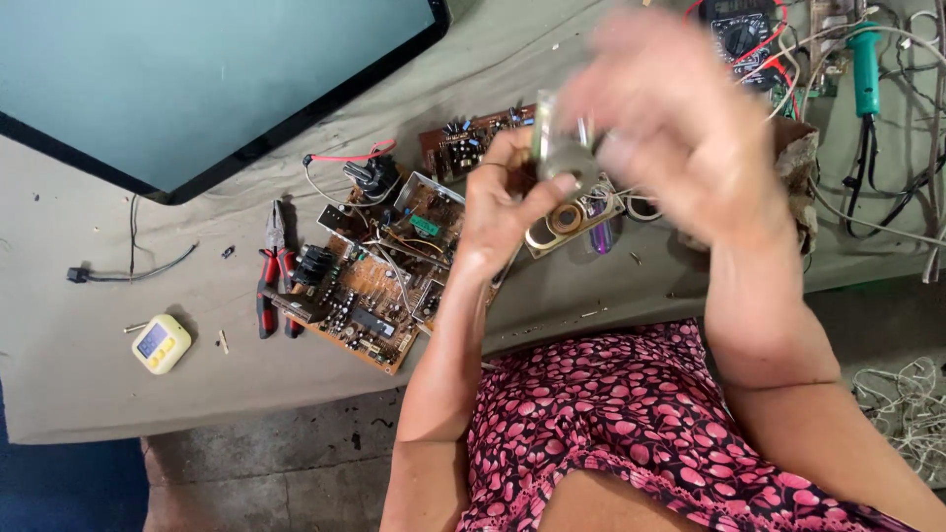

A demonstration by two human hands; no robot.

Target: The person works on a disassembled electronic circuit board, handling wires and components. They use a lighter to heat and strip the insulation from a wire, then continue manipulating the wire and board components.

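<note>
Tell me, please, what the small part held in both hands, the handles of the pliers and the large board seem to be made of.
Small part: probably metal, with a grey, shiny, blurred surface. Plier handles: likely plastic or rubber sleeves, red and black, matte. Large board: brown, dull laminate as it looks, carrying many dark components.

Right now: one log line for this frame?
left hand: holds metal part | right hand: blurred, on part | below: circuit board | pliers on table
</note>
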